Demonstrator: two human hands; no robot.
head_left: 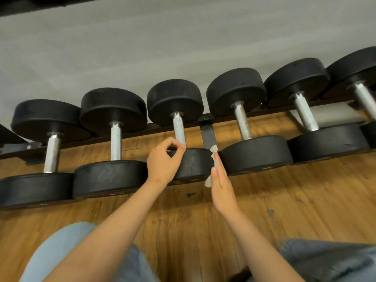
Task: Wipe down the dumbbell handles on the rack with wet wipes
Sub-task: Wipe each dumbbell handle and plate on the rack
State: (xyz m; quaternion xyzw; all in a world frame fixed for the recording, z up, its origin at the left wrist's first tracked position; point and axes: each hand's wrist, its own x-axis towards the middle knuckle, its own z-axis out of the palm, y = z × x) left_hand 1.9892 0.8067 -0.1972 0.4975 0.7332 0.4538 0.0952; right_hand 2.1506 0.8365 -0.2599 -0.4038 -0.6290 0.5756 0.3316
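A row of black dumbbells with knurled steel handles lies across a dark rack rail [216, 119]. My left hand [163, 161] is at the third dumbbell from the left, over its near head [195, 163]. Its fingers are curled in a loop with nothing inside, and the index fingertip meets the lower end of that handle [179, 129]. My right hand [221, 186] is just right of the same head. It pinches a crumpled, twisted pale wet wipe [214, 155] that sticks out above and below the fingers.
Neighbouring handles [116, 141] [243, 123] stand on either side, close together. A grey bracket [208, 137] joins the rail between the third and fourth dumbbells. A wooden floor [284, 190] lies below the rack, a grey wall [183, 47] behind it. My denim-covered knees [329, 259] fill the bottom.
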